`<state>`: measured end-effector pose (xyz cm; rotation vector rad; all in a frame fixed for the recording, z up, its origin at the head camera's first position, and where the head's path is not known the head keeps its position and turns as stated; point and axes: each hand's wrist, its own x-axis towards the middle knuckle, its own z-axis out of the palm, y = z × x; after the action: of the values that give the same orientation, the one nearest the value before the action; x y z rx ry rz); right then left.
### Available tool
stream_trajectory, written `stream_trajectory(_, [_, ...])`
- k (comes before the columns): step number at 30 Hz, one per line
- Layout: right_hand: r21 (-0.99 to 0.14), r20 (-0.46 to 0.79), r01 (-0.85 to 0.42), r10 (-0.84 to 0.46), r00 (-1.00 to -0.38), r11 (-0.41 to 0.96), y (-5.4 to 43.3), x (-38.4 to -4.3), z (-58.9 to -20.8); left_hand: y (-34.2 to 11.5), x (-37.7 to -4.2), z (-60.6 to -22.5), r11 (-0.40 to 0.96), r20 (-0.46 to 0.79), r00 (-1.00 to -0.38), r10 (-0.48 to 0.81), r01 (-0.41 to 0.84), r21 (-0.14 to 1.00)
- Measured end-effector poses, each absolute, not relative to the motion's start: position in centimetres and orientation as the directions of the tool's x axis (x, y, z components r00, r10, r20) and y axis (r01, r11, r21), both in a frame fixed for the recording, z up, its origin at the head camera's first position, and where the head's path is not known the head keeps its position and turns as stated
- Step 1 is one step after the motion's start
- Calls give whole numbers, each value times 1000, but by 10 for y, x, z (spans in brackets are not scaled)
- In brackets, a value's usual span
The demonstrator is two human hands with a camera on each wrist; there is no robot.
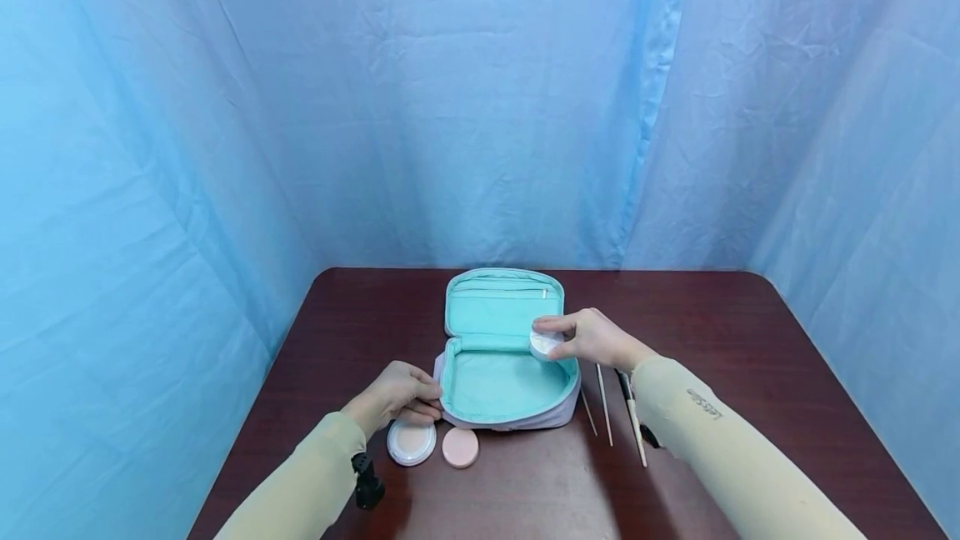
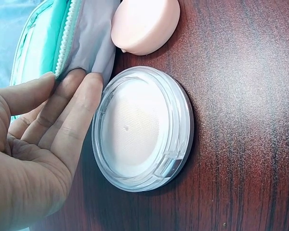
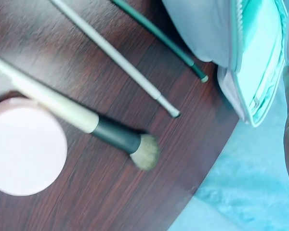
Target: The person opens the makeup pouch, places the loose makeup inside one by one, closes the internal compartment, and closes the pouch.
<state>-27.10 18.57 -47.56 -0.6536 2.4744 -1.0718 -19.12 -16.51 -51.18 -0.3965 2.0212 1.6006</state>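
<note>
Right-hand grip (image 1: 594,338) pinched on a white round compact (image 1: 543,346), thumb and fingers at its edge, gap no wider than the compact. It shows against the far right corner of the cosmetic bag (image 1: 501,394); whether it touches the lining, cannot tell. Left-hand grip (image 1: 401,394) closed to a pinch at the bag's left rim, thumb by the zip, fingers on the lavender side. Main risk, as I judge it: the compact slips if the thumb eases off, or knocks the rim if lowered too far right. Soft walls (fabric, slumping a little) could fold or drag if the left pinch pulls. Clear-lidded cushion compact (image 2: 137,130) lies close under the left fingers; a careless knuckle might shove it into the pink round case (image 1: 460,447). Powder brush (image 3: 82,108) and two thin brushes lie by the right forearm; a low sleeve (image 1: 738,448) could roll them. Orientation: held compact round, so no long axis across its face; white top tipped up toward the head camera. Bag's long axis runs left-right over the desk (image 1: 352,315), mouth up, lid (image 1: 495,312) folded away from the person.
</note>
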Motion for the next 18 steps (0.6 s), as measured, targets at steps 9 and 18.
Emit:
stream_trajectory(9, [-731, -125, -306, -561, -818, 610, 172, -275, -479, -164, -193, -512, 256, -570, -815, 103, -532, 807])
stream_trajectory(18, [-722, -129, -312, -563, -817, 617, 156, -281, -479, -165, -192, -512, 251, -572, -813, 108, -534, 807])
